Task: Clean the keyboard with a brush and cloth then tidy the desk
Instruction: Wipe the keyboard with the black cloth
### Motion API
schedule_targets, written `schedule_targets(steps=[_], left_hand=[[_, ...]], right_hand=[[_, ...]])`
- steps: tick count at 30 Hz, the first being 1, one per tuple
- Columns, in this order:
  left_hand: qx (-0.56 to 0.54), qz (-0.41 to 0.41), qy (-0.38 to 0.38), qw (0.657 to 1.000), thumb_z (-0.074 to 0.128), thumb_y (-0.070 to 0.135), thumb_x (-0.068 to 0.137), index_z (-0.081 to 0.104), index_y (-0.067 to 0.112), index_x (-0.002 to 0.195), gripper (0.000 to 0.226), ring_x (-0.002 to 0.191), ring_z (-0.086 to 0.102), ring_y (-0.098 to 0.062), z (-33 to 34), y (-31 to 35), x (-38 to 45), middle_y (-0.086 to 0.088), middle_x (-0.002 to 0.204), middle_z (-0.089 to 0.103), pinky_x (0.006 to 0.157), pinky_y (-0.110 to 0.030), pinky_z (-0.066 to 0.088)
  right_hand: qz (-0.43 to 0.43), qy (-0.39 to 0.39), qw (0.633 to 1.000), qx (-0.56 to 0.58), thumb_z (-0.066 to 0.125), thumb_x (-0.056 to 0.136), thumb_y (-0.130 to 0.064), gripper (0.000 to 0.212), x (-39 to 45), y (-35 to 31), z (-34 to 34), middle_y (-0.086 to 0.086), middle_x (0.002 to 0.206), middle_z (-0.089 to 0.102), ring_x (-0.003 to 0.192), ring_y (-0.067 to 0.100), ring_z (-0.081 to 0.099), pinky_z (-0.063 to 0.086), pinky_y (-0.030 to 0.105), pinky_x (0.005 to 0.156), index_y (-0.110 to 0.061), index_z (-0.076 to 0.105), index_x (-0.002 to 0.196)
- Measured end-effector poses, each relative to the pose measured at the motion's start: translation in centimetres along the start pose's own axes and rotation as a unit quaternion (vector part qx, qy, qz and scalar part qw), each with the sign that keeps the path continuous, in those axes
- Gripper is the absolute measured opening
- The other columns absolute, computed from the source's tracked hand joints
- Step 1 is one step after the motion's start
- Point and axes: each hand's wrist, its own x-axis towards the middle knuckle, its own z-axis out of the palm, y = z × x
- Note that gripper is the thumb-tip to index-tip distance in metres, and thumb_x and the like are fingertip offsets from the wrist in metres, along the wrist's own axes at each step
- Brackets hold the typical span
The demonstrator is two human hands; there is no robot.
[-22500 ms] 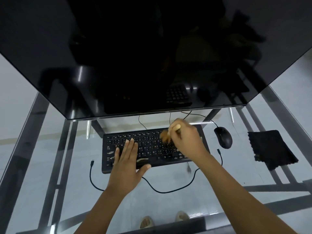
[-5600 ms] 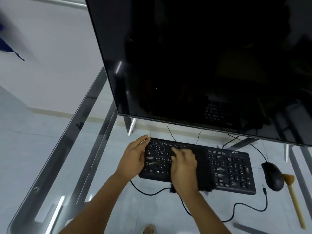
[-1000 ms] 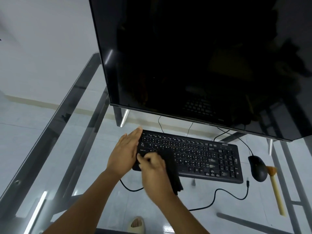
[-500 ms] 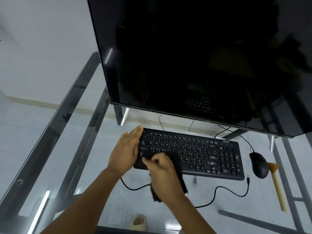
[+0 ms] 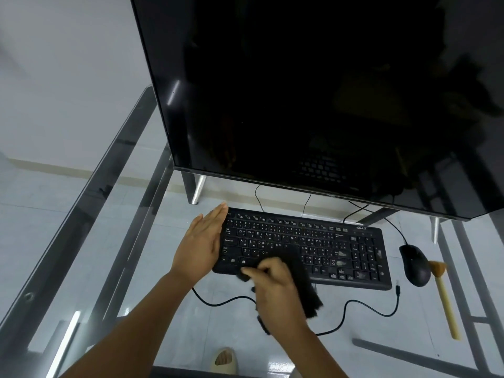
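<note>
A black keyboard lies on the glass desk below the monitor. My left hand, fingers straight, presses flat against the keyboard's left end. My right hand grips a black cloth over the keyboard's front left edge; the cloth hangs down past the front edge. A brush with a pale wooden handle and brown bristles lies at the right, beside the mouse.
A black mouse sits right of the keyboard. A large dark monitor stands on metal feet behind it. Black cables loop on the glass in front. Through the glass a sandalled foot shows.
My right hand has drawn the cloth from the left keys down toward the keyboard's front edge. My left hand stays against the left end.
</note>
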Motion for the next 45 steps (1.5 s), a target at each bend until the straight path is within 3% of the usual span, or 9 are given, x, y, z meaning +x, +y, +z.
schedule_targets(steps=[3, 12, 22, 26, 31, 37, 39, 42, 45], left_hand=[[0.005, -0.002, 0.005, 1.0, 0.017, 0.027, 0.092, 0.024, 0.022, 0.15, 0.059, 0.141, 0.024, -0.002, 0.1, 0.0, -0.1, 0.009, 0.154, 0.028, 0.119, -0.034, 0.015], [-0.002, -0.003, 0.007, 1.0, 0.018, 0.024, 0.091, 0.026, 0.021, 0.149, 0.059, 0.14, 0.024, 0.0, 0.1, 0.0, -0.1, 0.01, 0.153, 0.028, 0.119, -0.03, 0.012], [0.002, -0.004, 0.001, 1.0, 0.018, 0.024, 0.091, 0.023, 0.023, 0.15, 0.059, 0.141, 0.023, 0.0, 0.1, -0.1, -0.2, 0.01, 0.154, 0.027, 0.119, -0.03, 0.012], [0.007, 0.001, 0.001, 1.0, 0.026, 0.019, 0.094, 0.021, 0.023, 0.15, 0.057, 0.141, 0.023, -0.001, -0.1, 0.0, -0.1, 0.011, 0.154, 0.026, 0.119, -0.031, 0.012], [0.017, -0.006, 0.002, 1.0, 0.023, 0.023, 0.093, 0.022, 0.023, 0.151, 0.057, 0.141, 0.024, -0.001, -0.1, 0.1, -0.2, 0.01, 0.154, 0.027, 0.119, -0.031, 0.011], [0.003, -0.004, -0.002, 1.0, 0.022, 0.02, 0.093, 0.023, 0.025, 0.15, 0.057, 0.14, 0.023, 0.001, 0.0, 0.1, -0.3, 0.013, 0.153, 0.026, 0.119, -0.03, 0.012], [0.006, -0.001, -0.004, 1.0, 0.018, 0.026, 0.092, 0.019, 0.027, 0.15, 0.058, 0.14, 0.023, 0.0, -0.1, 0.1, -0.4, 0.013, 0.154, 0.025, 0.119, -0.031, 0.012], [-0.003, -0.007, 0.011, 1.0, 0.027, 0.017, 0.094, 0.015, 0.028, 0.151, 0.059, 0.138, 0.029, -0.004, -0.4, 0.5, -0.3, 0.008, 0.153, 0.032, 0.119, -0.033, 0.015], [-0.025, -0.048, 0.012, 0.998, 0.037, 0.005, 0.093, 0.009, 0.033, 0.151, 0.07, 0.134, 0.033, -0.017, -0.4, 0.7, -0.3, 0.002, 0.147, 0.042, 0.115, -0.041, 0.026]], right_hand=[[0.039, 0.026, 0.999, -0.002, 0.074, 0.078, 0.004, 0.038, -0.8, 0.9, -1.2, -0.003, 0.097, 0.056, 0.085, 0.011, 0.056, 0.047, 0.011, 0.079, -0.022, 0.075, 0.106], [-0.011, 0.005, 1.0, -0.018, 0.07, 0.079, 0.0, 0.039, 0.5, -1.9, 1.0, -0.001, 0.095, 0.054, 0.083, 0.018, 0.056, 0.055, 0.03, 0.073, -0.025, 0.072, 0.109], [-0.012, 0.011, 1.0, 0.009, 0.059, 0.088, -0.015, 0.022, 1.3, -3.3, 1.9, 0.0, 0.093, 0.057, 0.083, 0.012, 0.056, 0.052, 0.022, 0.072, -0.018, 0.072, 0.105], [0.165, 0.121, 0.979, 0.02, 0.065, 0.088, -0.005, 0.022, 2.1, 1.5, -2.2, -0.001, 0.091, 0.058, 0.057, -0.005, 0.049, 0.041, 0.0, 0.066, -0.01, 0.072, 0.108], [0.216, 0.133, 0.967, 0.012, 0.044, 0.098, -0.034, 0.027, 5.1, -0.6, -0.4, 0.0, 0.106, 0.055, 0.091, 0.01, 0.048, 0.047, 0.035, 0.088, -0.02, 0.064, 0.109], [0.073, 0.045, 0.995, 0.04, 0.05, 0.098, -0.033, 0.02, 6.7, -2.9, 0.5, 0.002, 0.099, 0.058, 0.09, 0.023, 0.052, 0.045, 0.037, 0.08, -0.019, 0.063, 0.103], [0.173, 0.112, 0.978, 0.03, 0.053, 0.095, -0.032, 0.02, 7.2, 0.9, -0.6, 0.003, 0.089, 0.057, 0.07, 0.021, 0.052, 0.048, 0.034, 0.062, -0.02, 0.067, 0.102], [0.258, 0.157, 0.952, 0.056, 0.05, 0.094, -0.017, 0.029, 8.1, 1.0, -0.8, 0.004, 0.098, 0.055, 0.079, 0.021, 0.054, 0.054, 0.033, 0.07, -0.014, 0.064, 0.119], [0.215, 0.109, 0.968, 0.066, 0.044, 0.096, -0.048, 0.03, 9.2, -4.5, 0.9, -0.004, 0.087, 0.057, 0.086, 0.018, 0.051, 0.047, 0.044, 0.081, -0.023, 0.058, 0.085]])
